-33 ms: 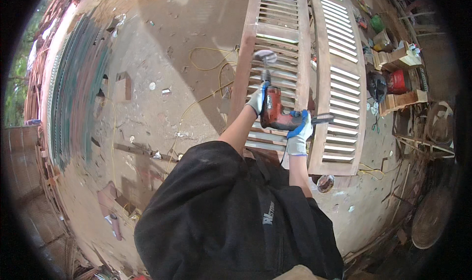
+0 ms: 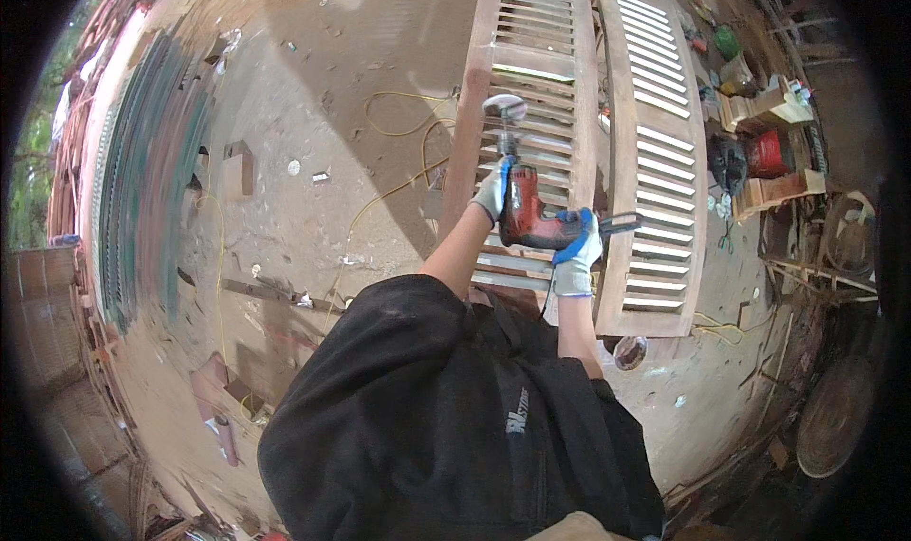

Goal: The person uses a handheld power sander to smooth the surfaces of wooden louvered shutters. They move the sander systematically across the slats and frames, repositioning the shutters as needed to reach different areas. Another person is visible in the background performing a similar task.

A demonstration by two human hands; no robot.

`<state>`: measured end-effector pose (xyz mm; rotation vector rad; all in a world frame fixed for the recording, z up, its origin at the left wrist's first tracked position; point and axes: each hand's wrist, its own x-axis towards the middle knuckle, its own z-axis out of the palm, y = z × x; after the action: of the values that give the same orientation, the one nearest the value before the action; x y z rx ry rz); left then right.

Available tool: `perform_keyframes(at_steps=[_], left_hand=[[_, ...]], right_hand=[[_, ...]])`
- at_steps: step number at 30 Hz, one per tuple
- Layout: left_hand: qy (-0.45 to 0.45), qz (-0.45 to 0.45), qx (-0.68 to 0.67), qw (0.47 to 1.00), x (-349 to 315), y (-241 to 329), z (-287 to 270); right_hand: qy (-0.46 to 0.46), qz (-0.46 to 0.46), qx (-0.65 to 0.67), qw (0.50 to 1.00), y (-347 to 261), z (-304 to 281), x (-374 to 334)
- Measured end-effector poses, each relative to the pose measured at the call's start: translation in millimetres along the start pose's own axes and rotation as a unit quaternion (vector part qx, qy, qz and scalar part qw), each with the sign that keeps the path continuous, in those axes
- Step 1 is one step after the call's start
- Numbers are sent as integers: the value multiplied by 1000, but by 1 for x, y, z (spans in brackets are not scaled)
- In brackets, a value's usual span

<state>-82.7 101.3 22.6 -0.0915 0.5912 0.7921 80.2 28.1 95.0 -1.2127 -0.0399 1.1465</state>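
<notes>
A red and black power drill point(image 2: 533, 207) with a round sanding disc point(image 2: 505, 111) at its front is in both my hands. My left hand point(image 2: 491, 190), in a white and blue glove, is wrapped round the front of the drill behind the chuck. Gloved likewise, my right hand point(image 2: 577, 254) grips the rear handle; the trigger is hidden. The disc is over the slats of a louvered wooden shutter point(image 2: 586, 114), near its left stile; whether it touches them I cannot tell. A second louvered shutter point(image 2: 622, 114) lies alongside on the right.
A yellow cord point(image 2: 384, 202) winds over the floor left of the shutters. Dark green slatted panels point(image 2: 142, 180) lie far left. On the right are wooden boxes point(image 2: 783, 192), a red container point(image 2: 769, 154) and a green item point(image 2: 727, 42). A round tin point(image 2: 630, 353) sits by the second shutter's near end.
The drill's disc end has shifted slightly left and toward the far end of the shutter. Both hands keep their grip and have moved only a little.
</notes>
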Motion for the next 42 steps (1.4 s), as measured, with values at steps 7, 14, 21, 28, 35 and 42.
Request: perform_keyframes(at_steps=[7,14,21,28,35,42], left_hand=[[-10,61,-22,998,7,-8,0],[28,50,-17,998,4,-10,15],[92,0,116,989,41,-24,30],[35,-76,152,985,40,-52,91],[115,14,162,980,52,-52,51],[121,-2,144,982,20,-22,55]], right_hand=[[-53,0,-14,998,-20,3,12],[-68,7,-12,998,-23,-4,32],[30,-36,28,999,-25,-29,17],[39,-95,138,985,-46,-54,14],[81,-73,55,993,-41,-50,10],[45,-10,91,995,-6,-37,19]])
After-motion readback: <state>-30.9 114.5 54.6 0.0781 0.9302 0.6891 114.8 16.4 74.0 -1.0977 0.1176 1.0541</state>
